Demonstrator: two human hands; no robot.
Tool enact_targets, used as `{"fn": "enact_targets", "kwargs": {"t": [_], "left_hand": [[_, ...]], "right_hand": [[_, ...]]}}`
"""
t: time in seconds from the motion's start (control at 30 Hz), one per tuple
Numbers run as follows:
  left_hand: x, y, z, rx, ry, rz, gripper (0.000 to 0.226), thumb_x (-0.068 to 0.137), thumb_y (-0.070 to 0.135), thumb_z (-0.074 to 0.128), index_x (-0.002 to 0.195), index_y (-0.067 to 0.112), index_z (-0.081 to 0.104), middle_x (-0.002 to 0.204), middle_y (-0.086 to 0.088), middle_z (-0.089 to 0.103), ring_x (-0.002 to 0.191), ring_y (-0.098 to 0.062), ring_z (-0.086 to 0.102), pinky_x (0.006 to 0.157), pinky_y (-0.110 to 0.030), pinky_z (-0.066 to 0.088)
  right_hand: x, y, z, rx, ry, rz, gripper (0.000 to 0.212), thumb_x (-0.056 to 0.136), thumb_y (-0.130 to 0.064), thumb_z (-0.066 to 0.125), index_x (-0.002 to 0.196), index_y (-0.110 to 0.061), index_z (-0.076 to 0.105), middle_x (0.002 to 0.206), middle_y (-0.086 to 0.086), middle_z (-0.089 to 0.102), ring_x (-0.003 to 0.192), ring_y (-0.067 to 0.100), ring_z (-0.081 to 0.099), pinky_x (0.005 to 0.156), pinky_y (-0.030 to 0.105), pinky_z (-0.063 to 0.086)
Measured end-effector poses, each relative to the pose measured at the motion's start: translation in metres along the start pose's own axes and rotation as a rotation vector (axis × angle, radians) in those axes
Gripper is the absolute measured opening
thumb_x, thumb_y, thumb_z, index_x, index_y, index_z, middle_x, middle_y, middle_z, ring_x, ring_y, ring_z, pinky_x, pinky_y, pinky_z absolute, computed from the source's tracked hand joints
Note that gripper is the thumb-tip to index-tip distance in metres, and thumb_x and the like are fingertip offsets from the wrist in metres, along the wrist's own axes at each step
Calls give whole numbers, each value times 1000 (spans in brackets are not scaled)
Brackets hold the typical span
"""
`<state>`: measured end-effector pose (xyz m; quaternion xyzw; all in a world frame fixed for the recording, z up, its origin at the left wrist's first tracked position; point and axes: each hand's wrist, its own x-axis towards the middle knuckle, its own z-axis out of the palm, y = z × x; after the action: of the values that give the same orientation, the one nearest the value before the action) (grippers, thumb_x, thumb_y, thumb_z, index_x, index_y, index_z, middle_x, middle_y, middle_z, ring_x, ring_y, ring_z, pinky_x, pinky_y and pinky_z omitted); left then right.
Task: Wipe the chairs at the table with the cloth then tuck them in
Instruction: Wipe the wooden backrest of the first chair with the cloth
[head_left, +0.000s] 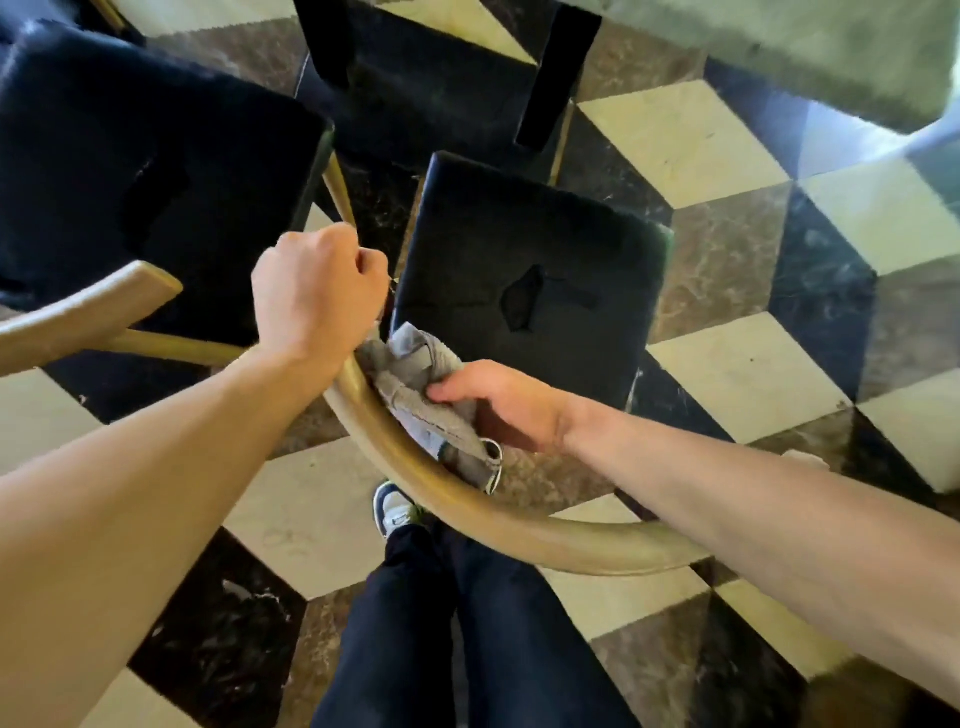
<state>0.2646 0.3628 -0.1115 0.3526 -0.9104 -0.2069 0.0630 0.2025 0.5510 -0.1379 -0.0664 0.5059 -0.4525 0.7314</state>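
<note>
A chair with a dark cushioned seat (535, 275) and a curved wooden back rail (519, 525) stands right below me. My left hand (317, 291) grips the left end of that rail, fingers curled round it. My right hand (498, 400) holds a grey cloth (426, 410) against the inner side of the rail, just behind the seat. A second chair of the same kind (140, 171) stands to the left, with its wooden rail (88, 306) showing.
A third dark chair (441, 88) stands further ahead, partly under the pale table edge (810, 47) at the top right. The floor (727, 374) has a cube pattern of cream, brown and black tiles. My legs and one shoe (395, 509) are just behind the rail.
</note>
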Motion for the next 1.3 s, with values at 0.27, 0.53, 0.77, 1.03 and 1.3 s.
{"fn": "enact_targets", "kwargs": {"t": [0.27,0.53,0.77,1.03,1.3], "left_hand": [[-3,3,-9,-18,-47,3,37,93,18,50,58,7,46,54,-8,48,49,-31,50,49,-37,40],[-8,6,-12,66,-48,53,35,94,17,48,64,1,53,61,-17,57,55,-40,56,57,-48,52],[-30,33,-4,135,11,139,35,94,14,52,60,9,47,59,-10,53,56,-36,52,63,-49,50],[-138,165,82,41,-322,290,34,97,31,53,65,20,54,67,6,59,71,-18,55,75,-39,43],[-104,164,132,81,-425,-24,24,98,37,48,84,22,60,74,6,62,75,-21,57,85,-45,40]], "right_hand": [[-134,34,-3,-671,89,58,40,95,-64,57,104,-27,69,90,-13,71,80,5,68,73,25,56],[-210,45,-86,-1316,307,216,92,85,-91,10,75,-14,58,83,9,61,73,25,61,78,46,52],[-187,27,-136,-1348,-52,535,48,99,-64,33,130,-40,61,130,-11,63,123,18,55,109,41,39],[-143,42,-187,-1029,-322,583,43,102,-35,49,144,-44,53,155,-19,44,137,6,47,120,32,29],[-105,107,-222,-927,-379,513,81,87,-65,54,159,-47,21,167,-16,0,154,9,-3,124,48,1]]}}
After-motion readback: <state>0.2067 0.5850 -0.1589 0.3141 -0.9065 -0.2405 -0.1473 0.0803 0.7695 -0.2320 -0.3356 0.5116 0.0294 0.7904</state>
